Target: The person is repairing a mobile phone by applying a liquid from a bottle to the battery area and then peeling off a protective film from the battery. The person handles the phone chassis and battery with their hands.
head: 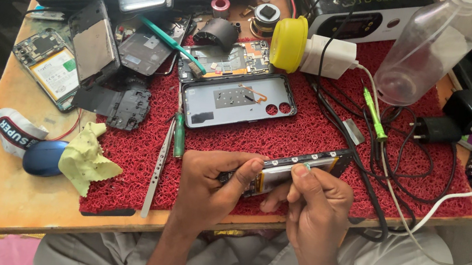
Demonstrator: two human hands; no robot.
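Nearest the camera, both hands meet over the front edge of the red mat (312,132), closed around an opened phone (294,169) that lies on its long side, tilted up toward the right. The left hand (210,189) wraps the phone's lower left end, thumb pressed along its upper edge and fingers curled beneath, so the phone runs out of this grip to the right. The right hand (316,206) cups the phone's middle from below, fingertips pinched at its top edge around something small and pale green; what it is cannot be told. Just left of the hands lie tweezers (158,167) and a green-handled screwdriver (179,136), side by side on the mat. Farther left, on the bare wooden table (1,202), a yellow cloth (84,158) touches a blue oval thing (43,156). Beyond the hands a grey phone back cover (238,101) lies flat, inner side up, with a circuit board (225,60) just behind it. At the far right a clear plastic bottle (425,52) leans over tangled black cables (400,141)
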